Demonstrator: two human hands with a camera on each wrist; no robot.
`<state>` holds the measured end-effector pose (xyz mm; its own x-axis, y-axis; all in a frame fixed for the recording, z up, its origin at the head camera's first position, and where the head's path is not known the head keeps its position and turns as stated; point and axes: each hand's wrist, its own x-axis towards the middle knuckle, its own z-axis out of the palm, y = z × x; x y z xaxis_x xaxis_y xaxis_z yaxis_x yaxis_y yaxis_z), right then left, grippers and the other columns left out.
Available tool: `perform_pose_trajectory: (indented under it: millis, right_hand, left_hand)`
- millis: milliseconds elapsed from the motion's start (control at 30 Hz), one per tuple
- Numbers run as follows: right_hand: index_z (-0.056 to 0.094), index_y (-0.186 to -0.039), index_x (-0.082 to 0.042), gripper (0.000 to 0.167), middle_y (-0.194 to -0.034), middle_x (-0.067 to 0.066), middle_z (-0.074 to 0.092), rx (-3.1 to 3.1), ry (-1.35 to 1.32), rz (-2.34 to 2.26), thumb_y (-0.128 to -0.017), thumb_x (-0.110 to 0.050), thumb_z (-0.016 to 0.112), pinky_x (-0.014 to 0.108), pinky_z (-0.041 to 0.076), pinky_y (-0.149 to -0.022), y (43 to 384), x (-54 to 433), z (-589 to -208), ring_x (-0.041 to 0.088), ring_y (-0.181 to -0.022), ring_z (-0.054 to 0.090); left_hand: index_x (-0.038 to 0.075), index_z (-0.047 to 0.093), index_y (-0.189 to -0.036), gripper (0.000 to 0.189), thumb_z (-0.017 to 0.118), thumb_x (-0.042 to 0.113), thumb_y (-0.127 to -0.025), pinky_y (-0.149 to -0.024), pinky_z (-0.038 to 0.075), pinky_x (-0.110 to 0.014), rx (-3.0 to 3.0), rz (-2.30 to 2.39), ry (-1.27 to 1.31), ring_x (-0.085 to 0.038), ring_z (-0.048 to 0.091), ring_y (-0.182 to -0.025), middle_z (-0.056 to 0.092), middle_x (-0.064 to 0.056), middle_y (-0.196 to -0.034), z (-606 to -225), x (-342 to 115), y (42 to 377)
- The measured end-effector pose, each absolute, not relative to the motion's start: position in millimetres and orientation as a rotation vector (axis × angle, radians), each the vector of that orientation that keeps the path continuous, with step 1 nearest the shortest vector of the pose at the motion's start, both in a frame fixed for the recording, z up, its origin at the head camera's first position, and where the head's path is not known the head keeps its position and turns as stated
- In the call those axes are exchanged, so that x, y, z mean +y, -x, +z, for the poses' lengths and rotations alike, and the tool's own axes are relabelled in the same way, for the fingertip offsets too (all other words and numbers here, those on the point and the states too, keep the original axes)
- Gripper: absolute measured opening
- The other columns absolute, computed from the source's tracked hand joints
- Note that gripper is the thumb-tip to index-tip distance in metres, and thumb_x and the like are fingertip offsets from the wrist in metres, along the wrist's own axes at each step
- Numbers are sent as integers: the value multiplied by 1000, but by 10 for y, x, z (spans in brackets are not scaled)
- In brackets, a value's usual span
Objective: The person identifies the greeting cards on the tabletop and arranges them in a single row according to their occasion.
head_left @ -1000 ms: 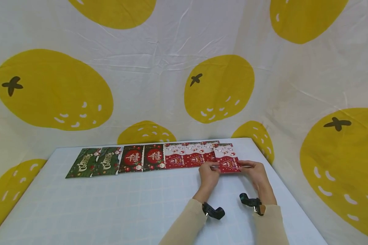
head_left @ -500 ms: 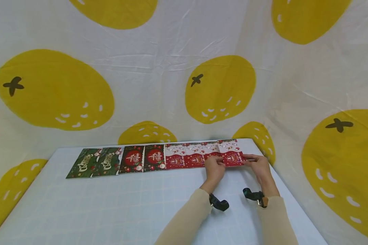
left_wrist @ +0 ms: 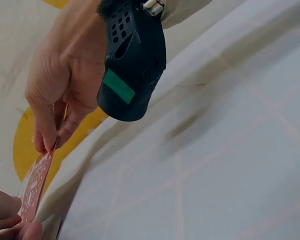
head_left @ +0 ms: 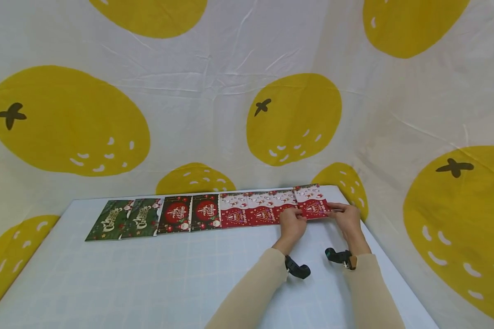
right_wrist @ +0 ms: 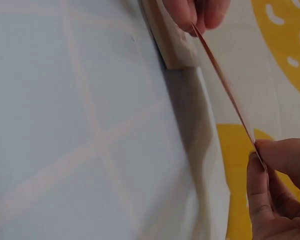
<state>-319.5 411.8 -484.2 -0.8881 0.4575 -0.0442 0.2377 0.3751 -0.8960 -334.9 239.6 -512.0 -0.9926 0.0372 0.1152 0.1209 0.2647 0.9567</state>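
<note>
A red-and-white Christmas card is held between my two hands at the right end of a row of cards. My left hand pinches its lower left corner, and my right hand pinches the lower right one. Seen nearly edge-on in the right wrist view, the thin card slants between both sets of fingertips, above the table surface. Left of it in the head view lie more red-and-white cards, two dark cards with red circles and two green cards.
The row of cards runs along the back of a table with a pale checked cloth. Behind and to the right hangs a white curtain printed with yellow fruit. Each wrist wears a black camera.
Both hands have carried the held card away from me and slightly right. It started lower, overlapping the row's right end, and is now about level with the row, its top edge slightly farther back.
</note>
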Motion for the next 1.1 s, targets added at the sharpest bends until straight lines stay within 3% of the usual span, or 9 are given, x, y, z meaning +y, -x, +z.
perform_pose_trajectory:
  millis: [200, 767, 1100]
  right_hand:
    - [67, -135, 4, 36, -154, 29, 48, -2418, 638, 1518, -100, 5, 62, 53, 39, -117, 3236, 4167, -4882, 43, -141, 41]
    - [64, -141, 1, 36, -155, 25, 49, -2519, 683, 1490, -105, -5, 58, 56, 36, -117, 3344, 4287, -5118, 42, -143, 41]
    - [63, -140, 3, 38, -151, 28, 52, -2540, 733, 1457, -104, -3, 58, 55, 41, -113, 3350, 4230, -5167, 42, -137, 47]
  left_hand:
    - [-4, 78, -112, 25, 80, 0, -87, -66, 50, -22, -2453, -1886, 189, -6, 56, -75, 71, -7, -92, -5131, 2425, 3354]
    - [-1, 75, -120, 30, 78, 12, -94, -87, 55, -35, -2587, -1902, 223, -17, 63, -98, 72, -9, -108, -5165, 2466, 3333]
    - [-3, 73, -123, 33, 77, 13, -95, -92, 55, -38, -2597, -1900, 229, -20, 65, -103, 73, -10, -111, -5175, 2464, 3317]
